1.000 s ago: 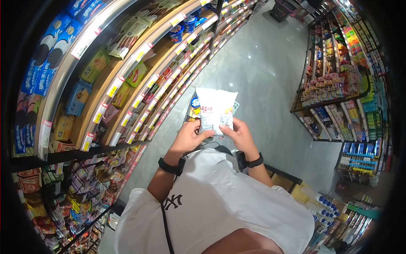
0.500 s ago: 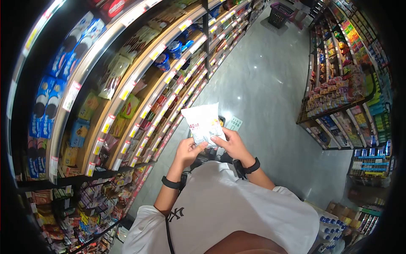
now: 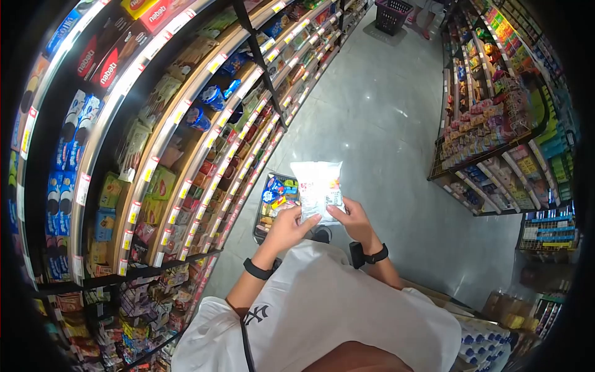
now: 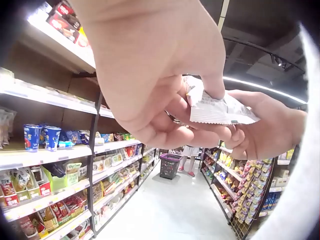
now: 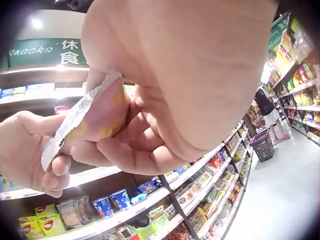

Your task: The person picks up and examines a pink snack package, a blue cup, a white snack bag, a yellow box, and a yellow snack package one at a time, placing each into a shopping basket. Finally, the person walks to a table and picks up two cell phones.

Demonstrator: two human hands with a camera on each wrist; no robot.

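Note:
A white snack bag (image 3: 318, 186) with printed text is held up before my chest in the head view. My left hand (image 3: 286, 227) grips its lower left corner, thumb on top and fingers underneath. At the lower right corner, my right hand (image 3: 357, 223) pinches it the same way. In the left wrist view the bag's crimped edge (image 4: 215, 117) shows between both hands. The right wrist view reveals the bag's pink and yellow underside (image 5: 102, 117), with curled fingers against it. Partly hidden by the bag and left hand, a shopping basket (image 3: 256, 228) contains several colourful packages.
Shelves of packaged snacks (image 3: 186, 124) line the left side, with blue tubs (image 3: 212, 97) on one. A rack of hanging packets (image 3: 486, 127) stands on the right. Along the grey floor (image 3: 365, 118), farther off, are a dark basket (image 3: 393, 17) and a person's legs (image 3: 424, 22).
The bag tilted left, then came back more upright, both hands keeping hold. The head view has shifted, so more of the packed basket shows beside the bag.

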